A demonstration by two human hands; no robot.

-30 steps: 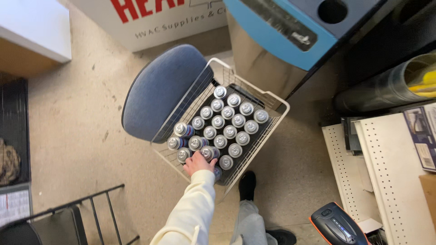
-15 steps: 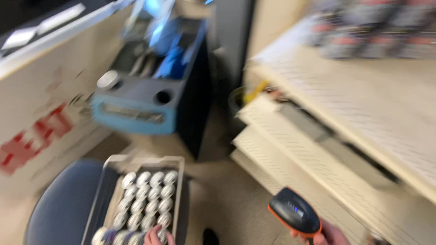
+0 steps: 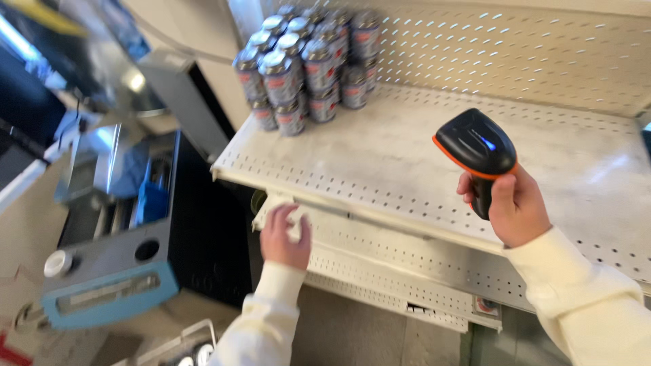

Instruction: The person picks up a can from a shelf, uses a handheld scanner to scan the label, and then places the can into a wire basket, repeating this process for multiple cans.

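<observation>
The right hand point(image 3: 517, 211), at centre right of the frame, is clamped around a black and orange scanner point(image 3: 477, 150) above the white perforated shelf point(image 3: 380, 159). The left hand point(image 3: 285, 235), lower centre, curls loosely against the lower shelf edge point(image 3: 380, 252). Stacked cans point(image 3: 305, 61) stand at top centre.

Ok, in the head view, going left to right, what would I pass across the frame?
Blue and grey cart → left hand at the front edge of the lower shelf → stacked cans on the perforated shelf → black and orange scanner gripped in the right hand.
</observation>
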